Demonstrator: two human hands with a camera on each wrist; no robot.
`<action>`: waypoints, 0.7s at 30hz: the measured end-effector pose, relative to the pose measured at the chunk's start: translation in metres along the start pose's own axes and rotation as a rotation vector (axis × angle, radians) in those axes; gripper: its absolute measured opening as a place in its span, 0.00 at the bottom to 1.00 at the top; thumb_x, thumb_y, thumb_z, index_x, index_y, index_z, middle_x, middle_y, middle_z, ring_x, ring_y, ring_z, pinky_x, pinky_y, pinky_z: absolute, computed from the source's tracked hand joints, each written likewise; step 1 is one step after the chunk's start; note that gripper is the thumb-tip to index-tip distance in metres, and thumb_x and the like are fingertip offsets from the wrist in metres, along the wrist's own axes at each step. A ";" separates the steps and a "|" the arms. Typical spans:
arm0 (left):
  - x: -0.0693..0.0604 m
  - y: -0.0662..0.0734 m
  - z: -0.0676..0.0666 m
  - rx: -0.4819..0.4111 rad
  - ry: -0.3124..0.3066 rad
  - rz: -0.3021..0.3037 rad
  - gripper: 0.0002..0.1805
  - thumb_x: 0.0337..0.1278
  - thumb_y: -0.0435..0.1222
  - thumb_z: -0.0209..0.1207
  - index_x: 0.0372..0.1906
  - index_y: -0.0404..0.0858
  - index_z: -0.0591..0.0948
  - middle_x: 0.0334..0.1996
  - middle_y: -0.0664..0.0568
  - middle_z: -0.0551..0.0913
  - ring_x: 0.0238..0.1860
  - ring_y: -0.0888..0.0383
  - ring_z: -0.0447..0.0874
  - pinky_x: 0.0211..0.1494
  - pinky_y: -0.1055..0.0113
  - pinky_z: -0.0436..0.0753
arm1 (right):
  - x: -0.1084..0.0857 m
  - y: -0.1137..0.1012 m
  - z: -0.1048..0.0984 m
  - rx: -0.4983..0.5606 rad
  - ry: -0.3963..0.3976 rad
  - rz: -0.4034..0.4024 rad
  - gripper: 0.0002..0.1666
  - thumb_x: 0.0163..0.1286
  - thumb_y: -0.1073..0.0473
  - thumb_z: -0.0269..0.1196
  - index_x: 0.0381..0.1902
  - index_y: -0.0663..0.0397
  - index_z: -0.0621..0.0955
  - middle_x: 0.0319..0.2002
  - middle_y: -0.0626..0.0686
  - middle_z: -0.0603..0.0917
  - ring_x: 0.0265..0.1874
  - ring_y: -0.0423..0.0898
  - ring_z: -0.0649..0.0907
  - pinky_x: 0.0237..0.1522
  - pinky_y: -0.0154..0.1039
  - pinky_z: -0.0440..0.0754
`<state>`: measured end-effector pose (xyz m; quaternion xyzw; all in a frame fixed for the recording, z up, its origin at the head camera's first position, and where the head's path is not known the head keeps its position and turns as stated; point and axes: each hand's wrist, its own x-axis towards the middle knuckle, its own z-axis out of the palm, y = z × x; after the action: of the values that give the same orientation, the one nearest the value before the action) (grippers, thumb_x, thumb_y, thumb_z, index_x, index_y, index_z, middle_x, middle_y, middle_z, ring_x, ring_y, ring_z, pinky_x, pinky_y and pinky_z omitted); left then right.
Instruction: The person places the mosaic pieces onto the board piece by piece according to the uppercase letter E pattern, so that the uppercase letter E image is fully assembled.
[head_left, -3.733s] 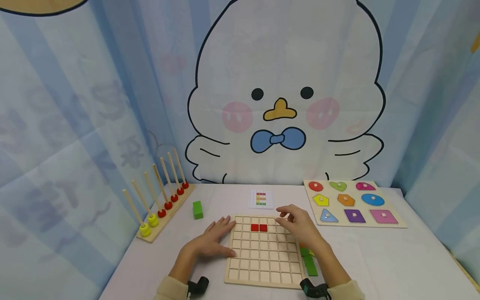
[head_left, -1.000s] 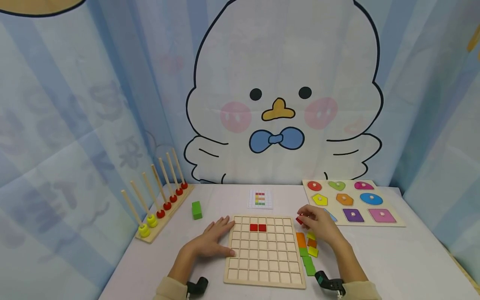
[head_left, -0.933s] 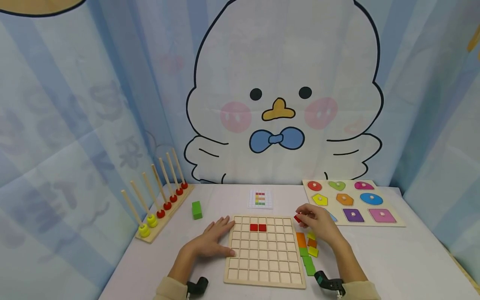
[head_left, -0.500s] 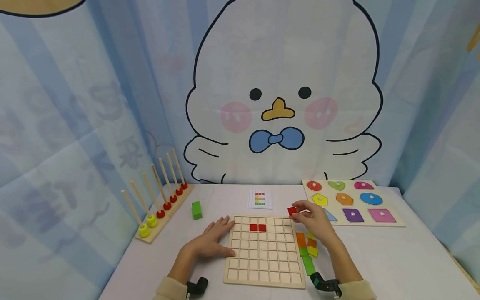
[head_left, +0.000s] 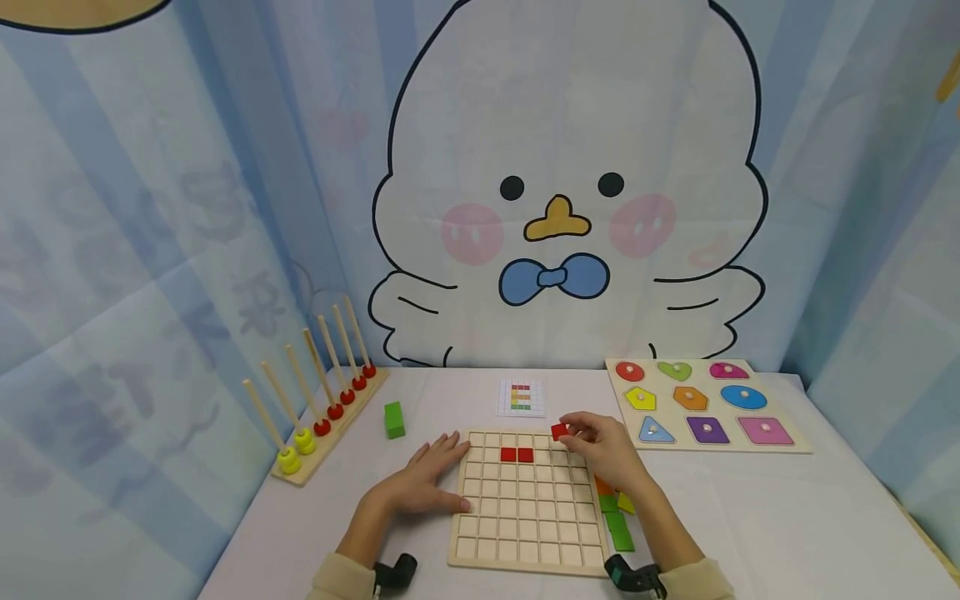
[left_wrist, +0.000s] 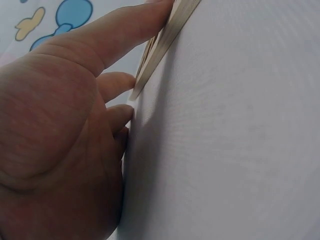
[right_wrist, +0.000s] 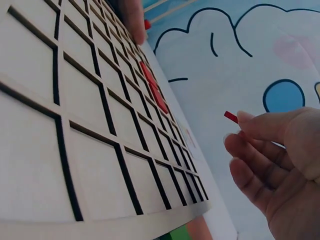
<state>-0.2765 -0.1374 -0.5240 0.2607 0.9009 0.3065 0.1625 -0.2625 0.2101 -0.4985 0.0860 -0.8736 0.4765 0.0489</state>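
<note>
A wooden grid board (head_left: 536,517) lies flat on the table, with two red square tiles (head_left: 517,455) side by side in its second row. My left hand (head_left: 423,482) rests at the board's left edge, thumb and fingertips touching it, fingers spread. My right hand (head_left: 600,446) pinches another red square tile (head_left: 559,431) between thumb and fingers. In the right wrist view this red tile (right_wrist: 231,117) is seen edge-on, raised above the board. A small card (head_left: 521,399) printed with a coloured pattern lies behind the board.
Green tiles (head_left: 618,531) and yellow and orange ones lie along the board's right edge, partly hidden by my right arm. A green block (head_left: 394,420) stands left. A peg stand (head_left: 330,429) with beads is far left; a shape puzzle board (head_left: 708,408) lies back right.
Over the last second, my right hand has carried the red tile leftward from beside the board to above its upper right part. My left hand has stayed in place.
</note>
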 end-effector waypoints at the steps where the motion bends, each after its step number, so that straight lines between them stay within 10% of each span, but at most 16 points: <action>1: 0.000 0.000 0.000 0.001 0.000 -0.001 0.56 0.54 0.60 0.71 0.83 0.46 0.60 0.85 0.45 0.49 0.86 0.45 0.39 0.86 0.41 0.39 | 0.000 0.000 0.002 -0.022 -0.003 0.000 0.20 0.70 0.60 0.70 0.58 0.58 0.85 0.38 0.50 0.85 0.34 0.46 0.81 0.35 0.28 0.81; 21: 0.000 -0.001 0.000 0.010 -0.007 0.002 0.56 0.54 0.59 0.71 0.83 0.45 0.59 0.85 0.45 0.49 0.86 0.44 0.38 0.86 0.41 0.38 | -0.005 0.001 0.033 -0.156 -0.057 0.015 0.15 0.67 0.61 0.73 0.51 0.56 0.88 0.34 0.45 0.83 0.32 0.41 0.77 0.33 0.31 0.78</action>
<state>-0.2769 -0.1374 -0.5249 0.2634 0.9016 0.3014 0.1641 -0.2579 0.1834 -0.5185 0.0886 -0.9097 0.4047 0.0271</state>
